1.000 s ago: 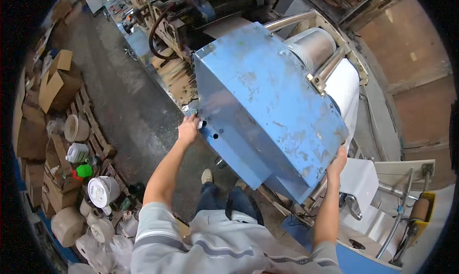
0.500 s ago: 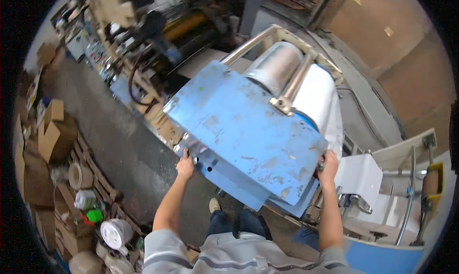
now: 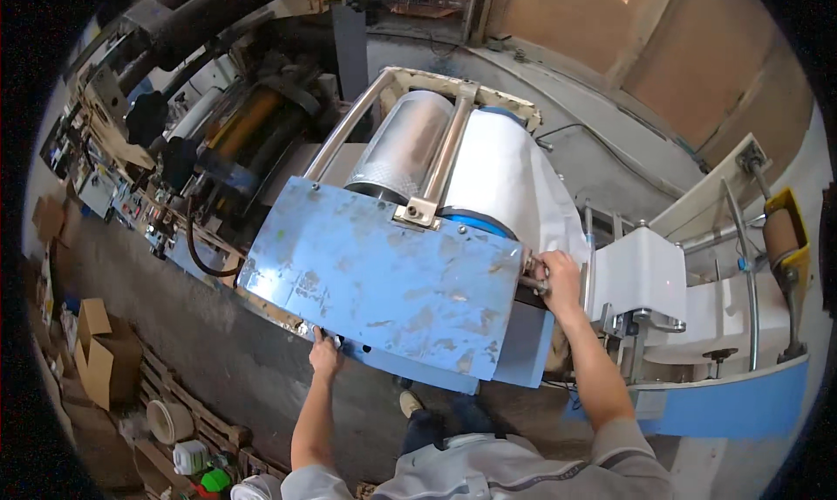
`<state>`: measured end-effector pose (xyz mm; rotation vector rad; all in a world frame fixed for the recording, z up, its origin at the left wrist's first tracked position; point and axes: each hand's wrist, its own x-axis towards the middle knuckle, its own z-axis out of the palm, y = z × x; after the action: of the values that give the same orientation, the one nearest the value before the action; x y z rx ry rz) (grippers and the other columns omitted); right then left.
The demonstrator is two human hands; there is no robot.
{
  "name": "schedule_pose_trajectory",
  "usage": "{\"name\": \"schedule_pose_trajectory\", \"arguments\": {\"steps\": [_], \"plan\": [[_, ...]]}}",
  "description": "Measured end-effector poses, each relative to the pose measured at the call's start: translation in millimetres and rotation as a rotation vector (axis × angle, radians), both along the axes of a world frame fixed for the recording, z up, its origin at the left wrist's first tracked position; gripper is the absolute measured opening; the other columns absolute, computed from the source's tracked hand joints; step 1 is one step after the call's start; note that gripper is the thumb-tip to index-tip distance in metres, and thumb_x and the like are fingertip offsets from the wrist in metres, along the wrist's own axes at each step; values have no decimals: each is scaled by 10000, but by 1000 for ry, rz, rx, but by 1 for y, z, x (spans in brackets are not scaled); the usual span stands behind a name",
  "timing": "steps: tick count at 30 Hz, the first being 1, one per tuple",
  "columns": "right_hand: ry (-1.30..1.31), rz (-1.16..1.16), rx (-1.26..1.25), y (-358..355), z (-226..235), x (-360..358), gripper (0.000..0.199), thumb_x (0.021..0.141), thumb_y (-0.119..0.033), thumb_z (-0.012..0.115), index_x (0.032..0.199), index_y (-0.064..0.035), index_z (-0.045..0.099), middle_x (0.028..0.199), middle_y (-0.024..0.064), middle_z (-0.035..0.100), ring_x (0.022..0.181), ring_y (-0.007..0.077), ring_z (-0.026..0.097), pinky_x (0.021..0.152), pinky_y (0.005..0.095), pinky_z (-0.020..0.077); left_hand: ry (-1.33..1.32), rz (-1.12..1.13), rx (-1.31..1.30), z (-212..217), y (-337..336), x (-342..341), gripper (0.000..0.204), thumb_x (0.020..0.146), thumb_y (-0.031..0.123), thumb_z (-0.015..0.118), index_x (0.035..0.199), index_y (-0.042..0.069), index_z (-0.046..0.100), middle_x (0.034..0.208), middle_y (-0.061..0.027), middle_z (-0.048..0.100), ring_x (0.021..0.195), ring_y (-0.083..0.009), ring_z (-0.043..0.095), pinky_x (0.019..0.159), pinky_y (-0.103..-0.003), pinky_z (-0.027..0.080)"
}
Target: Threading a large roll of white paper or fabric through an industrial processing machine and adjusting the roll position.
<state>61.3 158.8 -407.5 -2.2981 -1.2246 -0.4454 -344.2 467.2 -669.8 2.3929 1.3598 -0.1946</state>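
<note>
A scuffed blue metal cover [image 3: 384,282] of a roller machine lies in front of me. At its right side, my right hand [image 3: 560,282] is closed round a short metal handle [image 3: 534,284]. My left hand [image 3: 326,355] is at the cover's lower front edge, its fingers bent with one pointing up at a small metal part; what they hold is mostly hidden. Behind the cover sit a shiny textured metal roller [image 3: 405,142] and a roller wrapped in white sheet [image 3: 495,164], with a metal bar [image 3: 452,147] between them.
White material [image 3: 643,273] runs over more rollers at the right, beside a yellow bracket [image 3: 789,230]. Dark machinery [image 3: 261,125] stands at the far left. Cardboard boxes [image 3: 105,352], a tub [image 3: 169,420] and a wooden pallet [image 3: 187,395] lie on the left floor.
My view has turned, so the machine appears more level and farther left. My right hand stays at the handle on the cover's right side; my left stays by the front edge.
</note>
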Motion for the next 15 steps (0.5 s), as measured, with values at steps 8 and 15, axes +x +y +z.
{"name": "schedule_pose_trajectory", "arguments": {"steps": [8,15], "plan": [[14,11,-43,-2,8,-8,106,707,-18,631,795,-59,585,769,119,558,803,328,555,697,427,434,-26,-22,16,-11,3,-11,325,734,185,657,1011,18,643,1501,-213,276,1004,-380,620,829,-457,519],[-31,-42,6,0,2,-1,120,709,-57,638,821,-75,600,796,104,569,830,303,566,728,416,448,-17,-20,-6,0,0,-7,284,727,194,646,969,47,673,1499,-226,281,982,-386,627,820,-461,515]]}}
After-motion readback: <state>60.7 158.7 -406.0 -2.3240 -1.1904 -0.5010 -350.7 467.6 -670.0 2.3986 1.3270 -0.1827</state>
